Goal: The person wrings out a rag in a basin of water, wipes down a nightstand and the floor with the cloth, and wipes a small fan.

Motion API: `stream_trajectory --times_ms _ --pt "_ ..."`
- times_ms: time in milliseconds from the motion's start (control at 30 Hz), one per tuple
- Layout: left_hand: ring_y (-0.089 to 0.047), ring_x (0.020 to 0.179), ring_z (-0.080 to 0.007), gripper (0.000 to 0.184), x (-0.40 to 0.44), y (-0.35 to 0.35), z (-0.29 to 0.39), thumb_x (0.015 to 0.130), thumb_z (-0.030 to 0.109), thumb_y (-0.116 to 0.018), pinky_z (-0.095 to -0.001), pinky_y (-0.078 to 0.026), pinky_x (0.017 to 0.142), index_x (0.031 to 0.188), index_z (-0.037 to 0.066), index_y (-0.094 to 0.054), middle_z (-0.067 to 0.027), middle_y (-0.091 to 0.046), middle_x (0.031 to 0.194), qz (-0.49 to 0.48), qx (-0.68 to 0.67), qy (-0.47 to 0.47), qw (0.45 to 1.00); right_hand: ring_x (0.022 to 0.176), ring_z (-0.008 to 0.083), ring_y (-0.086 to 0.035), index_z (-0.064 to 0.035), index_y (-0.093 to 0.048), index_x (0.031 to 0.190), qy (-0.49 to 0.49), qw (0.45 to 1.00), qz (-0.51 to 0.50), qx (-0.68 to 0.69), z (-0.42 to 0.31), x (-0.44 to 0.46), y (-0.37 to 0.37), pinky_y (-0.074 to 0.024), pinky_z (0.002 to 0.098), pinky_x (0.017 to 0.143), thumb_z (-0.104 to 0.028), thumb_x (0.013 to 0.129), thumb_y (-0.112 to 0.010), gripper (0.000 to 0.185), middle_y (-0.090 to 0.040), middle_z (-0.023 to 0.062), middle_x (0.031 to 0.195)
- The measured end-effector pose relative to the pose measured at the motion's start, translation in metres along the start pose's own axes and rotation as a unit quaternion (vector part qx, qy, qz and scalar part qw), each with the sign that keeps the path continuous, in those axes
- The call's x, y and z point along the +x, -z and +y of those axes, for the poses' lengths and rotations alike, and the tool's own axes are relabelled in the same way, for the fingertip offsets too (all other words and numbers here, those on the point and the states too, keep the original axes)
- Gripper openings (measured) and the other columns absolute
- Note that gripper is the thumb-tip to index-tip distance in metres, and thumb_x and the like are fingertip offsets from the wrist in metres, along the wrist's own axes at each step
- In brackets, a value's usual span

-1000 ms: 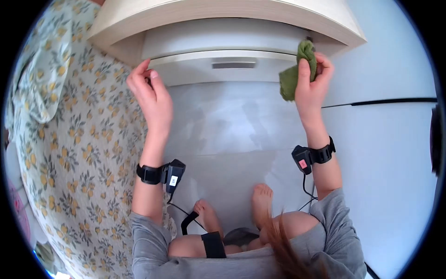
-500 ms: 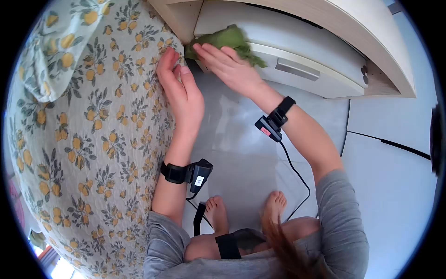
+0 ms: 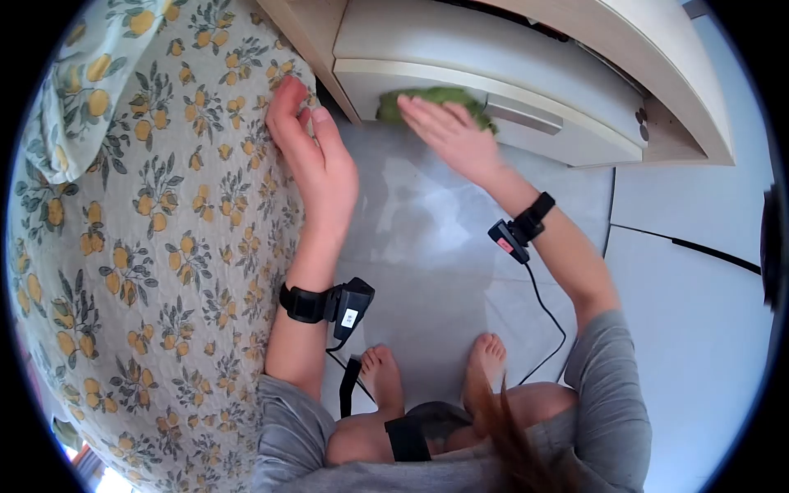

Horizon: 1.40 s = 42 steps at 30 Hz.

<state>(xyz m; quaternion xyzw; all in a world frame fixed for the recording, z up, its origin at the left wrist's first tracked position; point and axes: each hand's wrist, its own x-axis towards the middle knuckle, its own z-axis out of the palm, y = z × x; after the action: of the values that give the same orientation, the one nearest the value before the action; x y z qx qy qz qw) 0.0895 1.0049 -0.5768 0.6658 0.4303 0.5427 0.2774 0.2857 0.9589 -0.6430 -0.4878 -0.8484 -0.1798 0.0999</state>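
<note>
My right hand (image 3: 456,144) presses a crumpled green cloth (image 3: 427,102) against the white front of a low drawer (image 3: 366,82). Its fingers lie long over the cloth, just left of the silver drawer handle (image 3: 523,113), and are slightly blurred. At the edge of the lemon-patterned bedspread (image 3: 173,246), my left hand (image 3: 312,148) is raised, fingers loosely curved and thumb apart, with nothing in it. A black strap with a small device sits on each wrist.
The drawer belongs to a pale wood cabinet (image 3: 657,57) at the top. Grey floor tiles (image 3: 427,246) lie between bed and cabinet, with my bare feet at the bottom. White panels (image 3: 690,329) stand on the right. A cable hangs from each wrist device.
My right hand has slid the green cloth rightward along the drawer front, from its left end to beside the handle. The left hand has barely moved.
</note>
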Motion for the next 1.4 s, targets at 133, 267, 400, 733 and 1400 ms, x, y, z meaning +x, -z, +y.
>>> stream_trajectory --times_ms 133,267,400,733,1400 --pt "-0.034 0.122 -0.0285 0.037 0.0 -0.006 0.002 0.093 0.012 -0.041 -0.0381 -0.033 0.097 0.128 -0.001 -0.037 -0.0177 -0.031 0.136 -0.003 0.042 -0.019 0.999 0.129 0.0119 -0.033 -0.0108 -0.049 0.127 -0.053 0.993 0.064 -0.087 -0.002 0.01 0.02 -0.0375 0.031 0.099 -0.008 0.075 -0.052 0.052 -0.031 -0.0021 0.146" --pt "-0.029 0.125 -0.0302 0.036 -0.005 -0.008 0.008 0.093 0.012 -0.042 -0.0386 -0.033 0.097 0.127 0.0 -0.038 -0.0201 -0.025 0.138 -0.014 0.072 -0.035 0.997 0.13 0.0152 -0.034 -0.0158 -0.046 0.13 0.003 0.997 -0.058 -0.051 0.004 -0.009 -0.001 -0.0352 0.0326 0.097 -0.01 0.08 -0.052 0.051 -0.031 -0.0015 0.145" --pt "-0.028 0.125 -0.0306 0.034 -0.007 -0.01 0.009 0.093 0.012 -0.043 -0.0388 -0.034 0.096 0.125 0.001 -0.042 -0.0212 -0.022 0.139 -0.024 0.034 -0.029 0.999 0.123 0.0172 -0.042 -0.0151 -0.043 0.133 -0.13 0.972 -0.177 0.089 0.012 -0.066 0.001 -0.0391 0.034 0.097 -0.012 0.086 -0.048 0.048 -0.031 -0.0059 0.145" --pt "-0.028 0.129 -0.0247 0.032 -0.009 -0.025 0.03 0.095 0.012 -0.04 -0.0354 -0.035 0.099 0.126 0.004 -0.044 -0.0184 -0.016 0.142 -0.056 0.015 -0.036 0.998 0.129 0.0132 -0.035 -0.0139 -0.054 0.124 -0.161 0.974 -0.107 -0.119 0.062 -0.184 0.053 -0.0324 0.0428 0.103 -0.003 0.075 -0.051 0.05 -0.028 -0.0045 0.147" --pt "-0.033 0.123 -0.0206 0.03 -0.017 -0.042 0.031 0.096 0.013 -0.04 -0.0317 -0.037 0.093 0.124 0.005 -0.046 -0.0167 -0.015 0.142 -0.134 0.049 -0.056 0.988 0.123 0.0141 -0.043 -0.0213 -0.036 0.138 -0.159 0.976 -0.149 0.01 0.055 -0.163 0.038 -0.0325 0.0402 0.103 -0.017 0.09 -0.044 0.049 -0.034 -0.0083 0.144"
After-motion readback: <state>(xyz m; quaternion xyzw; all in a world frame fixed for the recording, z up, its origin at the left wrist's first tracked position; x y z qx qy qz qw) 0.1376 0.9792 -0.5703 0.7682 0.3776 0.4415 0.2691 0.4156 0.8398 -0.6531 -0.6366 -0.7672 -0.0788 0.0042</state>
